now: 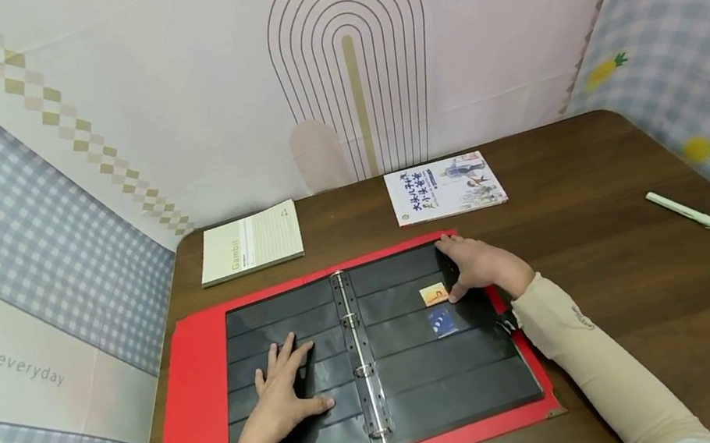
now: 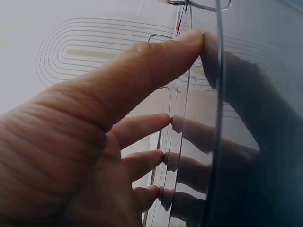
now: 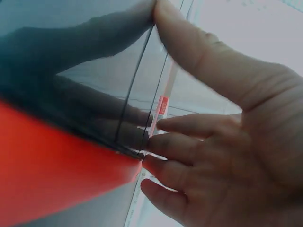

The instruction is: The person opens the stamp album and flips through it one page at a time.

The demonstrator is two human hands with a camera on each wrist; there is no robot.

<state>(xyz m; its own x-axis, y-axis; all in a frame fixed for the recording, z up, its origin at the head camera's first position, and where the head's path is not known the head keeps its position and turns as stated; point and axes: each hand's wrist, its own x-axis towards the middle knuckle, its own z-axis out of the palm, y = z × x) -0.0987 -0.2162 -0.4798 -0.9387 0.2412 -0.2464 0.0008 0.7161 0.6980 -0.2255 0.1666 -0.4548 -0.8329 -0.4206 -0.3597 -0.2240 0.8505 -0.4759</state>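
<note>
On the table [image 1: 598, 226], the red binder [image 1: 189, 393] lies open, two cards [image 1: 442, 322] on its right page [image 1: 455, 386]. Fingers spread, the left hand [image 1: 281, 401] touches the left page [image 1: 282, 313] and the right hand [image 1: 480, 263] the right page's upper corner, seemingly steadying them; turning one would need a pinch.

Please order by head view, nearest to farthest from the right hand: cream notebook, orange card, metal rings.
1. Orange card: left of the right hand.
2. Metal rings: middle of the red binder.
3. Cream notebook: beyond it, far left.
</note>
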